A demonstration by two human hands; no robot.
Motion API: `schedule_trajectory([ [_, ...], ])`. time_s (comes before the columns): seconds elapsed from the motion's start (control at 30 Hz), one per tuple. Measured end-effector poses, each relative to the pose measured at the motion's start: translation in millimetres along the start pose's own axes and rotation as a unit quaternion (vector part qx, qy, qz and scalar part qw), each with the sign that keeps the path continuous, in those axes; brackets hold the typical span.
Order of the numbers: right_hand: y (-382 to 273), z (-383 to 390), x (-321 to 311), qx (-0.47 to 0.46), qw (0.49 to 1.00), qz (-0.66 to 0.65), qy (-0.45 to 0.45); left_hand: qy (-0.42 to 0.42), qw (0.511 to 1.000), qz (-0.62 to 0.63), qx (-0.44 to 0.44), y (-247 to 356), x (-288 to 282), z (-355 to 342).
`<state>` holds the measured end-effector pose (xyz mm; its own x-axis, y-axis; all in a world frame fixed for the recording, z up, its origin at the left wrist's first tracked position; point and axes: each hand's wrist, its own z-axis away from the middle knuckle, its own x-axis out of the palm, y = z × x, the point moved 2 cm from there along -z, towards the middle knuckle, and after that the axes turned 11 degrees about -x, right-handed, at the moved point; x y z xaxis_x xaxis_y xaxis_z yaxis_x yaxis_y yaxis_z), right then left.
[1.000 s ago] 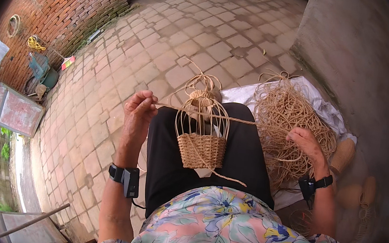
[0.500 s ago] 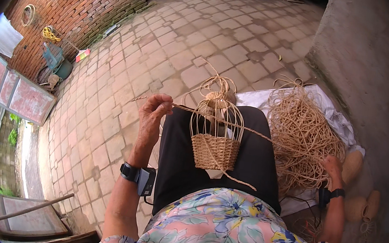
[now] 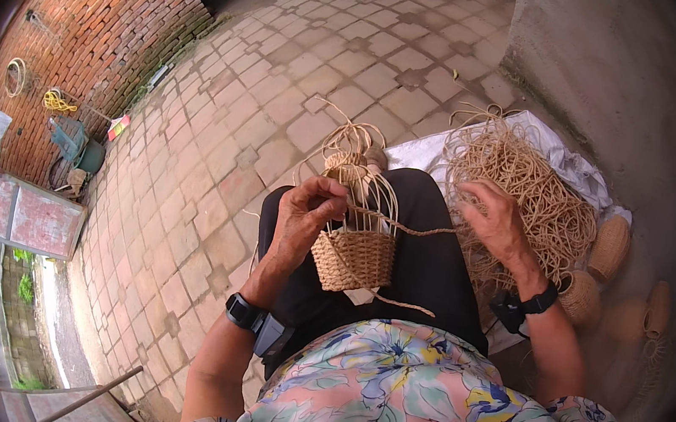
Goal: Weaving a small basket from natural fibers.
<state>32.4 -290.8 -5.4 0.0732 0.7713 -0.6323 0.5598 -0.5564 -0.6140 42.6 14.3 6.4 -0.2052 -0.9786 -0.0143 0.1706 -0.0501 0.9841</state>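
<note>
Pinching thumb to fingers, the left hand sits beside the half-woven basket on the person's black-trousered lap, holding a cord that runs toward the right hand, whose fingers curve loosely, whether gripping I cannot tell, by a tangled fibre heap.

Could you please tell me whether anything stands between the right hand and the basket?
Nothing visible blocks it: only a strand of cord crosses the gap between the right hand and the basket.
</note>
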Motion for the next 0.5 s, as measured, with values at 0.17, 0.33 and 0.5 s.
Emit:
schedule_trajectory([
  [0.17, -49.3, -15.5, 65.7, 0.050, 0.940, -0.329, -0.075, -0.061, 0.997, -0.019, -0.040, -3.6, 34.5, -13.7],
  [0.33, -4.7, 10.0, 63.1, 0.160, 0.958, -0.237, 0.029, -0.065, 0.933, -0.352, -0.027, 1.6, 46.1, -16.8],
  [0.5, 27.8, 36.9, 63.0, 0.160, 0.975, -0.132, 0.085, -0.092, 0.912, -0.400, -0.023, -9.6, 58.1, -22.3],
])
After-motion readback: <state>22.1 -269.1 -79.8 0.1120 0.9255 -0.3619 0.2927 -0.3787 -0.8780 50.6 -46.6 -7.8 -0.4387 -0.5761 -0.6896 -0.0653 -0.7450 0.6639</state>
